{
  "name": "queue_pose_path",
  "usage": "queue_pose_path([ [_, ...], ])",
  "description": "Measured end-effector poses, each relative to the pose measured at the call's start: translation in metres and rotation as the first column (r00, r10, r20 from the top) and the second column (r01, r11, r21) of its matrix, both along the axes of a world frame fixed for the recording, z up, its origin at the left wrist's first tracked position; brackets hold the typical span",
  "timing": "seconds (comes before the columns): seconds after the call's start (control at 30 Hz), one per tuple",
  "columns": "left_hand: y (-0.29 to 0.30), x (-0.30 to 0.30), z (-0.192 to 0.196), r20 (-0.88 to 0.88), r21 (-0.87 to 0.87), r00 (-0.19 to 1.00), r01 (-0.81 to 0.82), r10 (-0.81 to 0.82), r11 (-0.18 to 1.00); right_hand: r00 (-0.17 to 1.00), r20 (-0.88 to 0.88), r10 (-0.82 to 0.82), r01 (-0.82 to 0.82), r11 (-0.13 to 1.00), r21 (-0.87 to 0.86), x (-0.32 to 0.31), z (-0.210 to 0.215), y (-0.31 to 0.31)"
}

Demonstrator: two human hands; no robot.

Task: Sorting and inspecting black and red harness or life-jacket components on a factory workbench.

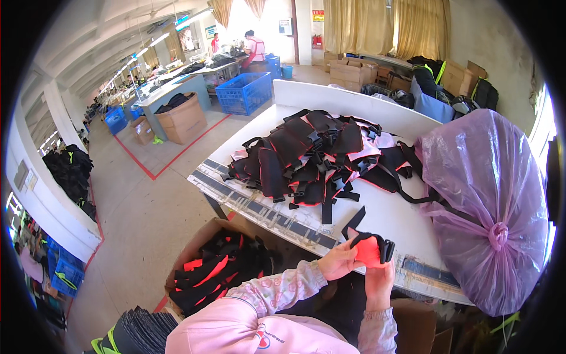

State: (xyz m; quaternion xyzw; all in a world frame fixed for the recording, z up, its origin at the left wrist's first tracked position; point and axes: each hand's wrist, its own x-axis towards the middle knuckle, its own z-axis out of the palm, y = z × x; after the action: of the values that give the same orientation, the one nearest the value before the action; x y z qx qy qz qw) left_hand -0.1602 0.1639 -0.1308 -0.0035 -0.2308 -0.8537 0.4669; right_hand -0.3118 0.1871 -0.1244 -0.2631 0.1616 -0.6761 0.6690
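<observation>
Both of my hands hold one small red and black fabric piece with a black strap and buckle (370,246) over the near edge of the white table (389,218). My left hand (339,259) grips its left side. My right hand (377,277) grips it from below. A big heap of the same black and red strapped pieces (312,156) lies on the table further away. A cardboard box (219,268) with more black and red pieces stands on the floor to my left.
A large tied purple plastic bag (486,206) fills the table's right side. Blue crates (244,91), cardboard boxes (184,118) and long work tables stand beyond, with people at work far back. A stack of black pieces (138,333) lies at the lower left.
</observation>
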Motion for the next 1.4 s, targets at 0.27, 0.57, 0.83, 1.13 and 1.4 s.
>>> queue_pose_path([
  [0.27,-0.005,0.004,0.028,0.076,-0.063,0.986,-0.143,0.147,0.988,0.999,0.040,0.025,-0.022,0.998,-0.064,0.007,0.021,0.002],
  [0.57,0.003,-0.001,0.010,0.286,-0.184,0.921,-0.219,0.266,0.958,0.995,0.056,-0.080,0.080,0.997,-0.002,-0.003,0.014,0.002],
  [0.83,-0.009,-0.009,0.028,0.036,-0.149,0.992,-0.116,0.123,0.982,0.994,0.107,0.033,-0.024,0.996,-0.082,0.007,0.039,-0.002],
  [1.13,-0.019,-0.020,0.046,0.152,-0.311,0.917,-0.310,0.368,0.899,0.979,0.061,-0.196,0.202,0.970,-0.137,0.018,0.054,-0.023],
  [1.4,-0.028,-0.024,0.048,0.147,-0.315,0.940,-0.251,0.308,0.915,0.983,-0.020,-0.184,0.178,0.969,-0.173,0.007,0.051,-0.033],
])
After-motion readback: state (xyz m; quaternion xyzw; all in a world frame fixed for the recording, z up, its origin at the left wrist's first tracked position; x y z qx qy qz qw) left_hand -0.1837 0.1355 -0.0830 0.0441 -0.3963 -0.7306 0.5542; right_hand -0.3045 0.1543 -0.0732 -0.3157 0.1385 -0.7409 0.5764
